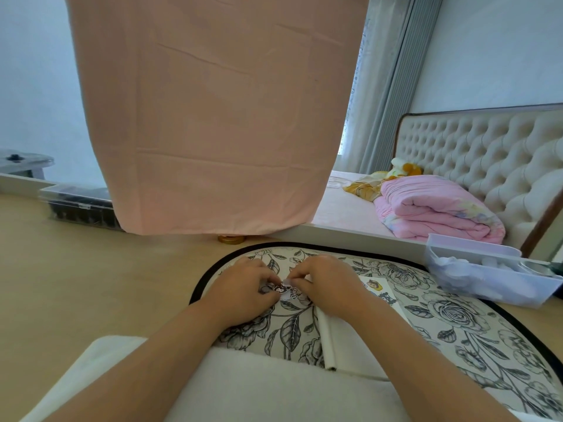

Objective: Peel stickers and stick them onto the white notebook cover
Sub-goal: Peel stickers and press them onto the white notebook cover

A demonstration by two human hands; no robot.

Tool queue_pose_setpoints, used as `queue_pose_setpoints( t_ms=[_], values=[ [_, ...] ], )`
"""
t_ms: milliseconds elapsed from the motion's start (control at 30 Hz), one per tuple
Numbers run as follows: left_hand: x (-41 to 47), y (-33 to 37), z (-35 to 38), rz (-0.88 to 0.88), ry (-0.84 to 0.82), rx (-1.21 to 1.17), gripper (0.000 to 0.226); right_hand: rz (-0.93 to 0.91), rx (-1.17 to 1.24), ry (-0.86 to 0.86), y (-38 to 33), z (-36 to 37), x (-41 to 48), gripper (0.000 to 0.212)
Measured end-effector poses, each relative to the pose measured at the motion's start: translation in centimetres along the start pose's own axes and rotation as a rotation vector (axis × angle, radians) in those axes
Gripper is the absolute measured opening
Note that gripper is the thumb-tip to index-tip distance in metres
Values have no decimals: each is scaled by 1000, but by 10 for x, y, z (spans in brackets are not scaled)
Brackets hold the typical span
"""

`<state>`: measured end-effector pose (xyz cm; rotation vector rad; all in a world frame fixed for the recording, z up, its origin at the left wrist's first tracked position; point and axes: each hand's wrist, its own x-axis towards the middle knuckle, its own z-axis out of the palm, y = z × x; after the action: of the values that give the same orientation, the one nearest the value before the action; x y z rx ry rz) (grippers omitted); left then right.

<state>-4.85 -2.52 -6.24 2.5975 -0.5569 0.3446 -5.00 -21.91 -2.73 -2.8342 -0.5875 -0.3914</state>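
Both hands met at the middle of the view, fingertips together over one small sticker (pixel 285 290). Left hand (pixel 243 287) came in from 7 o'clock with its fingers curled and pinched the sticker's dark printed side. Right hand (pixel 329 284) came in from 5 o'clock, and its curled thumb and fingers pinched the sticker's pale upper edge. Whether the sticker was already parting from a backing could not be told, since the fingers hid most of it.

The white notebook (pixel 338 345) lay on the floral mat (pixel 457 324) at about 5 o'clock from the sticker, mostly under the right forearm, with its rounded spine showing between the two arms. On the far part of its cover, at 3 o'clock from the right hand, sat a yellow-haired figure sticker (pixel 374 284) and, just beside it, a dark sticker (pixel 387 298).

The mat rested on a wooden tabletop (pixel 91 284). At 3 o'clock a clear plastic bin (pixel 487 278) holding white items touched the mat's edge. At 12 o'clock a pink cloth (pixel 213 117) hung down, with a gold lid (pixel 231 239) at its lower hem. At 10 o'clock a clear box (pixel 79 205) of dark contents stood partly behind the cloth. At 2 o'clock lay a folded pink quilt (pixel 432 205) before a tufted headboard (pixel 487 147).
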Motion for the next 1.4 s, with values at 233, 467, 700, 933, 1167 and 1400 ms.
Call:
queue_pose_setpoints(
  t_ms=[233, 467, 700, 933, 1167, 1400],
  values=[
    [-2, 18, -7, -113, 97, -277, 20, -147, -150, 269, 6, 6, -6, 24],
    [-1, 28, -12, -329, 128, -789, 5, -88, 96, 333, -1, 3, -13, 24],
    [-1, 32, -13, -360, 183, -817, 9, 226, 632, 175, -5, -7, -11, 11],
    [-4, 47, -17, -239, 176, -832, 12, 291, 838, 145, -5, -32, -30, 12],
    [5, 79, -10, -117, 149, -756, 13, 339, 890, 181, 14, -53, -52, 11],
    [32, 116, 4, -87, 137, -620, 9, 370, 876, 250, 49, -59, -68, 9]
  ],
)
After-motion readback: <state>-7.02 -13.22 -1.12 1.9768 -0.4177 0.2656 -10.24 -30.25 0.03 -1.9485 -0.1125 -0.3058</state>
